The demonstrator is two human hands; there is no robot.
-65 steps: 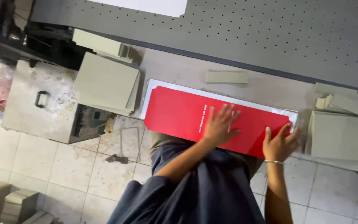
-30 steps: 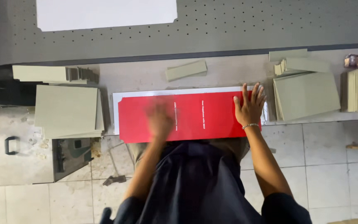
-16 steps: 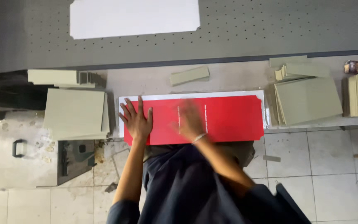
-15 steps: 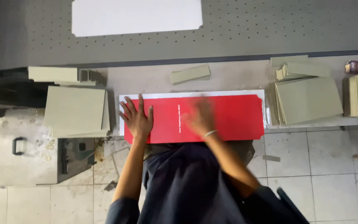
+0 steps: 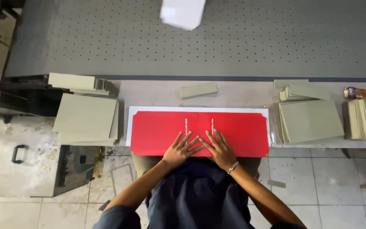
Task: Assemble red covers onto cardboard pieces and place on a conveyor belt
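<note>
left hand (image 5: 180, 149) and right hand (image 5: 220, 148) laid flat side by side, fingers spread wide, nothing gripped, red sheet (image 5: 157, 131) pressed right under the fingertips

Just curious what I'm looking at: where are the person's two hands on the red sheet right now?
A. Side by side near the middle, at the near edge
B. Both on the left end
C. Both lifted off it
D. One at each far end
A: the left hand and right hand lie flat, side by side, on the red sheet near its middle, at its near edge.
</note>
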